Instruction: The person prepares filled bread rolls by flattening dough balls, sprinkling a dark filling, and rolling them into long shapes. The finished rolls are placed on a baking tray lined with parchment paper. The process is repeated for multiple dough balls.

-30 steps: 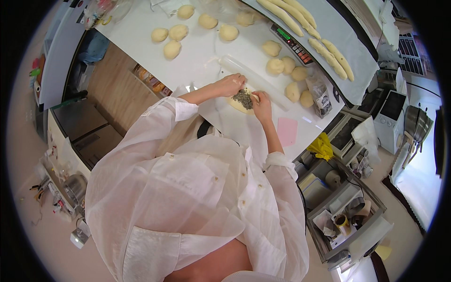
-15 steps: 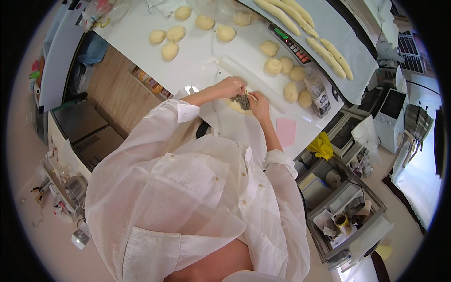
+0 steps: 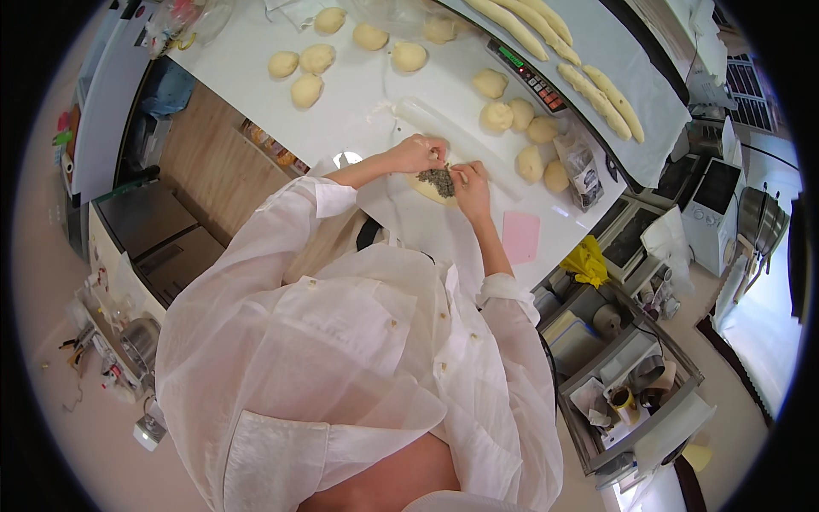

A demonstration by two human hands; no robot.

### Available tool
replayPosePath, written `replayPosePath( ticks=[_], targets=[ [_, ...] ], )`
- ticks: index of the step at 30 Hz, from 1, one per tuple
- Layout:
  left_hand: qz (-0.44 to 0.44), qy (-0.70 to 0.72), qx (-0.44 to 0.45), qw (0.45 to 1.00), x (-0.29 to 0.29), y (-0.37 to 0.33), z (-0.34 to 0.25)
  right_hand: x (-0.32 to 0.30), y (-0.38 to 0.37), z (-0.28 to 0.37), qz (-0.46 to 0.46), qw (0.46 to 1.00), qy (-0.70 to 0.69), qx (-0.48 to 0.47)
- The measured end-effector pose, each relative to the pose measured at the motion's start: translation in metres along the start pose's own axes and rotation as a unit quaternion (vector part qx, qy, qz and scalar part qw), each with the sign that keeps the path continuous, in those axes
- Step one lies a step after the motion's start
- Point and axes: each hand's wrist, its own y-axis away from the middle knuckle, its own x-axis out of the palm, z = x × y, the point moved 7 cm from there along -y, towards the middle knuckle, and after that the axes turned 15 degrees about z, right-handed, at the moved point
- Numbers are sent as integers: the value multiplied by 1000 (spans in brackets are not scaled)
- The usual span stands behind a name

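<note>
"Pose first: how do the arms come in?"

"Left forearm reaches in from left of centre, angled slightly upward; right forearm slants up and leftward from the lower right."

"Where do they end?"

"At upper centre. Left hand, back up, and right hand sit near each other but apart, each with fingertips pinched on the upper edge of the dough."

"And the dough?"

"Flat on the table, just below the left hand in the frame, dark filling heaped on it."

"Edges and room?"

"The roller lies just beyond the fingers, slanting down to the right. White surface spreads from it toward the dough balls at the top. A pink card lies right of the right forearm. The table's left edge runs diagonally from upper left toward the left cuff; a tray borders the upper right."
</note>
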Motion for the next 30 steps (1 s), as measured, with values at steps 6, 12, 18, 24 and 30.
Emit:
replayPosePath(
  ticks=[6, 12, 18, 24, 30],
  targets=[
    [-18, 108, 8, 994, 5, -2, 18, 6, -9, -12, 41, 993, -62, 93],
    [-44, 53, -9, 998, 0, 4, 9, -11, 12, -19, 36, 997, 28, 65],
    [-69, -137, -50, 987, 6, -7, 4, -84, 131, -67, -63, 899, 207, 380],
    [15, -270, -169, 948, 14, -23, -13, -88, 144, -93, 20, 892, 104, 440],
    [20, -186, -94, 978, 14, -23, -5, -85, 82, -55, -31, 937, 173, 302]
  ],
)
